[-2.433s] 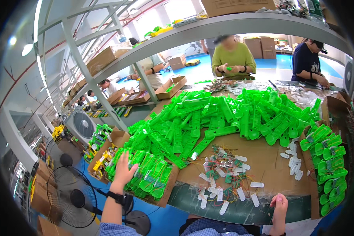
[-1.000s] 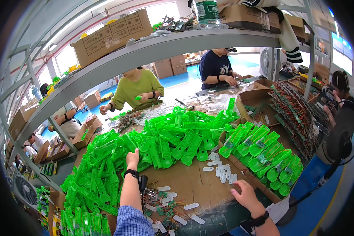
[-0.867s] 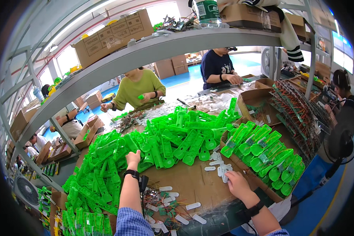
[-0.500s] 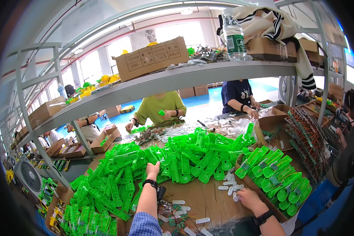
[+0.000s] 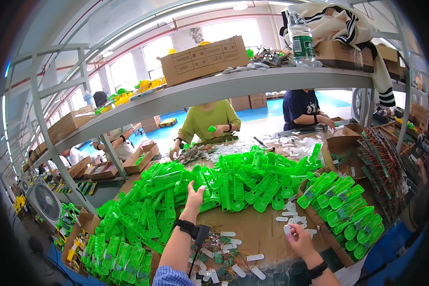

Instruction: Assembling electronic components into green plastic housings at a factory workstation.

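Note:
A large heap of bright green plastic housings [image 5: 252,178], long and spoon-shaped, spreads across the table. My left hand [image 5: 194,196] is at the near edge of this heap, thumb and forefinger apart, with green parts just behind the fingertips. Nothing shows in its grasp. My right hand [image 5: 301,240] pinches a small white oval plastic piece [image 5: 287,229] between thumb and fingers. More loose white pieces [image 5: 295,217] lie just beyond it, beside a carton of green housings [image 5: 343,209] in rows.
Small circuit boards with thin wires [image 5: 221,252] lie between my forearms. Wired boards [image 5: 381,162] are stacked at the right. A second group of green housings [image 5: 114,260] stands lower left. A grey shelf [image 5: 214,88] spans overhead. Two co-workers sit across the table.
My left hand has come away from a green housing, and its fingers have opened. My right hand has lifted a white piece off the small pile. The whole view has shifted slightly.

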`<state>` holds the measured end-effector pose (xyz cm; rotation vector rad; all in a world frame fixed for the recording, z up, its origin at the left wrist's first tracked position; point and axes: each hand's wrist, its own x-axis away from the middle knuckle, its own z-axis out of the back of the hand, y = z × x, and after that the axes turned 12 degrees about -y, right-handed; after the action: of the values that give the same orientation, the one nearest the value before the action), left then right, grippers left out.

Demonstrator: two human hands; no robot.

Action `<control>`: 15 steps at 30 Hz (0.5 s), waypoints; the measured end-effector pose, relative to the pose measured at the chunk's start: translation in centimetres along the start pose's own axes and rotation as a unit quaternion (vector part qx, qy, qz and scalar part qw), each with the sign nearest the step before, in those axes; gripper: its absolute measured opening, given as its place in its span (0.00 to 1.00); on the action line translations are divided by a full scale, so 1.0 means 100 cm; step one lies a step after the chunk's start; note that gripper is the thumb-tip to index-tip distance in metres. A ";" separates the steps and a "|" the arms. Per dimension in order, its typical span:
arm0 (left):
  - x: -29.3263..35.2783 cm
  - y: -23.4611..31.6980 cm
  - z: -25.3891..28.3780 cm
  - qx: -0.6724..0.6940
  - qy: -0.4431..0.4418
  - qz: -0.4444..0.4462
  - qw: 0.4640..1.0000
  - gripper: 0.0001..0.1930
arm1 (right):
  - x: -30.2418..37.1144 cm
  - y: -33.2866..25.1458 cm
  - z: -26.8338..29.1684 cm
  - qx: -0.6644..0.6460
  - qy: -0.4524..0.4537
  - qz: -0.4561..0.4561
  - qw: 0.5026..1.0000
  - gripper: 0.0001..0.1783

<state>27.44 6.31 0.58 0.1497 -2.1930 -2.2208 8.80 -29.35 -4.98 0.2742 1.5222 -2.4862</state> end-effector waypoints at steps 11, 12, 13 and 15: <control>0.210 0.056 -0.059 0.272 -0.316 0.026 0.908 0.24 | -0.003 -0.096 -0.033 -0.196 -0.032 0.289 0.937 0.09; 0.224 0.051 -0.059 0.304 -0.358 0.025 0.883 0.24 | -0.001 -0.106 -0.036 -0.218 -0.041 0.303 0.927 0.07; 0.236 0.048 -0.058 0.335 -0.396 0.023 0.855 0.24 | 0.002 -0.115 -0.041 -0.219 -0.043 0.303 0.927 0.07; 0.254 0.048 -0.059 0.349 -0.413 0.017 0.841 0.26 | 0.011 -0.130 -0.052 -0.272 -0.075 0.260 0.924 0.08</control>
<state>2.33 -1.66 3.87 -1.0182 -3.2768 -1.4464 4.44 -19.08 3.51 0.3256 1.7219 -1.5778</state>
